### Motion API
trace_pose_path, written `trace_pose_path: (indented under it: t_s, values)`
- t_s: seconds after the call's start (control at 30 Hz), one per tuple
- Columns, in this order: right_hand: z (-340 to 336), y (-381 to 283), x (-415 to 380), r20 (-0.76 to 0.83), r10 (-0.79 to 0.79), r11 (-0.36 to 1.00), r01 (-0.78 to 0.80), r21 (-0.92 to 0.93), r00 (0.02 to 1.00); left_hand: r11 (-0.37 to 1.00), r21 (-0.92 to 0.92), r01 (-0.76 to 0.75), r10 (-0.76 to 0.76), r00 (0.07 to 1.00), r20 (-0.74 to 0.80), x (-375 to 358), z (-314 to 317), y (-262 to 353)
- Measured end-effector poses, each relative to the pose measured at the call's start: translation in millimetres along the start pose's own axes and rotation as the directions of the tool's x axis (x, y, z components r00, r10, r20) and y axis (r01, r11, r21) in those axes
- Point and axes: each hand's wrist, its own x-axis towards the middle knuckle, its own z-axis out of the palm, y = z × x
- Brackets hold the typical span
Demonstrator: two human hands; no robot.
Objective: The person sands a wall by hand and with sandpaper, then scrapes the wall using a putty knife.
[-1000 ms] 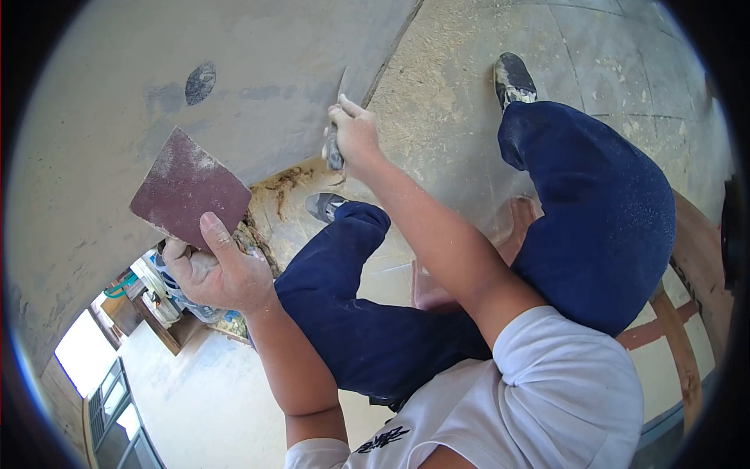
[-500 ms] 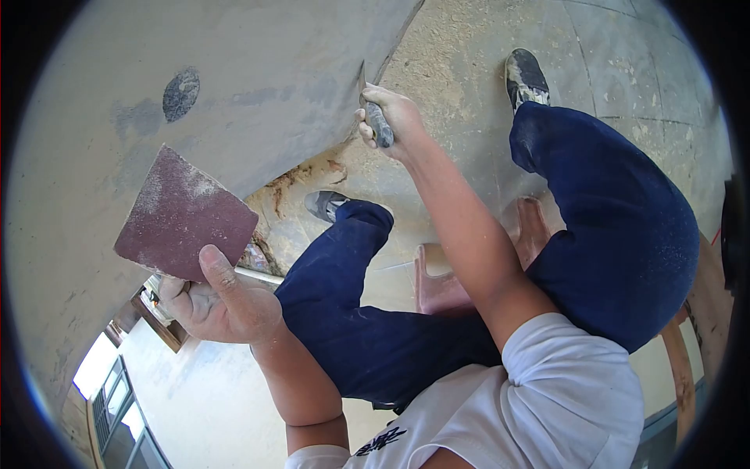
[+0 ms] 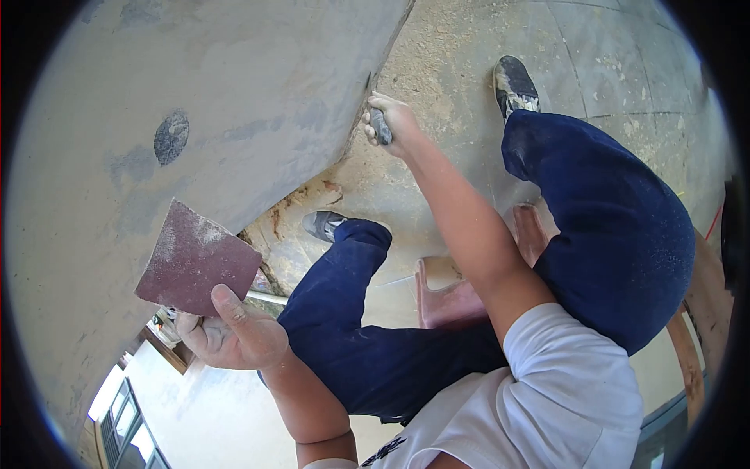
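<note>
- My left hand [image 3: 226, 338] has its grip closed on a sheet of maroon sandpaper [image 3: 197, 259], thumb pinning the lower edge; the sheet stands clear of the grey panel [image 3: 195, 94], just beside it.
- My right hand [image 3: 394, 125] has its grip wrapped fully round the grey handle of a scraper [image 3: 379, 125]; the blade, above the grip, meets the panel's edge and is barely visible.
- A dark filler patch [image 3: 171, 137] lies above the sandpaper.
- Risk: the blade could slip off the edge if I press at an angle, gouging the panel.
- Risk: the thumb-only hold may let the sandpaper fold or drop.
- Dusty floor [image 3: 469, 62] under my shoes [image 3: 514, 82]; footing could slide.
</note>
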Motion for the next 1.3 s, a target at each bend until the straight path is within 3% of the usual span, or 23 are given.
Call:
trace_pose_path:
  t_s: [0.07, 0.13, 0.17, 0.3, 0.37, 0.47, 0.53, 0.6, 0.67, 0.73, 0.8, 0.87, 0.93, 1.0, 1.03, 1.13, 1.17, 1.2, 1.23, 1.27, 1.3]
  values:
    - [-15, 2, 31, -0.013, -0.048, 0.999, 0.048, 0.005, 0.999, 0.995, -0.096, 0.015, -0.014, 1.0, 0.004, 2, -2, 1]
    - [-28, -11, 58, -0.073, 0.072, 0.994, -0.065, 0.09, 0.995, 0.998, -0.068, 0.012, -0.012, 1.0, -0.001, -3, -3, 3]
    - [-15, -21, 41, 0.001, -0.037, 0.996, 0.037, 0.081, 0.999, 0.999, -0.05, 0.001, -0.002, 1.0, -0.002, -1, -2, 3]
    - [-3, -50, 36, -0.006, -0.089, 0.996, 0.089, -0.02, 0.996, 0.99, -0.123, 0.075, -0.077, 0.997, -0.011, -1, 2, 8]
    - [-12, -65, 69, -0.025, 0.083, 0.992, -0.08, 0.099, 0.996, 0.995, -0.084, 0.061, -0.062, 0.998, -0.009, -4, 1, 8]
    - [-13, -76, 63, 0.048, 0.077, 0.979, -0.085, 0.187, 0.996, 1.0, -0.015, 0.012, -0.012, 1.0, -0.004, 1, 3, 4]
    - [-27, -75, 68, 0.027, 0.023, 0.993, -0.026, 0.113, 0.999, 0.991, -0.114, 0.077, -0.075, 0.997, 0.027, -1, 4, 6]
    - [-26, -88, 65, 0.173, 0.197, 0.919, -0.243, 0.312, 0.965, 0.998, -0.029, 0.047, -0.045, 0.998, 0.044, -4, 5, 6]
    - [-12, -96, 57, 0.23, 0.173, 0.91, -0.245, 0.336, 0.958, 0.999, 0.053, -0.009, 0.006, 0.998, 0.056, 2, 7, 3]
    - [-8, -96, 50, 0.115, 0.008, 0.972, -0.034, 0.233, 0.993, 0.998, -0.036, 0.053, -0.052, 0.998, 0.036, -1, 11, 7]
    - [-31, -93, 81, 0.082, 0.077, 0.964, -0.095, 0.249, 0.994, 0.989, -0.08, 0.122, -0.119, 0.992, 0.046, -7, 12, 11]
    - [-20, -109, 84, 0.091, 0.118, 0.953, -0.138, 0.27, 0.989, 0.999, 0.02, 0.025, -0.026, 0.998, 0.064, -4, 14, 8]
    - [9, -134, 48, -0.003, -0.126, 0.986, 0.126, 0.114, 0.992, 0.999, 0.021, -0.032, 0.031, 0.998, 0.049, -1, 14, 7]
    - [-3, -144, 79, -0.04, -0.133, 0.989, 0.135, 0.06, 0.99, 0.99, -0.125, 0.072, -0.064, 0.996, 0.062, -2, 12, 14]
    - [-10, -145, 93, -0.067, -0.145, 0.989, 0.146, 0.01, 0.987, 0.999, -0.022, 0.031, -0.029, 0.997, 0.076, -2, 11, 14]
    - [-23, -132, 94, -0.114, -0.08, 0.995, 0.071, -0.077, 0.99, 0.998, -0.057, -0.006, 0.01, 0.998, 0.07, 1, 18, 14]
    - [-27, -118, 90, -0.101, -0.156, 0.967, 0.131, -0.221, 0.983, 0.999, -0.055, -0.003, 0.007, 0.996, 0.085, 3, 18, 15]
    - [-35, -98, 83, -0.078, -0.232, 0.912, 0.189, -0.363, 0.97, 0.998, -0.063, -0.003, 0.007, 0.998, 0.068, 3, 18, 15]
    - [-55, -66, 90, -0.102, -0.453, 0.664, 0.259, -0.701, 0.886, 0.993, -0.107, 0.048, -0.041, 0.997, 0.071, 3, 18, 15]
    - [-69, -40, 89, -0.023, -0.649, 0.304, 0.231, -0.924, 0.761, 0.984, -0.15, 0.095, -0.085, 0.994, 0.07, 4, 18, 16]
    - [-66, -26, 54, -0.106, -0.589, 0.296, 0.093, -0.951, 0.801, 0.988, -0.13, 0.084, -0.076, 0.995, 0.07, 6, 19, 18]
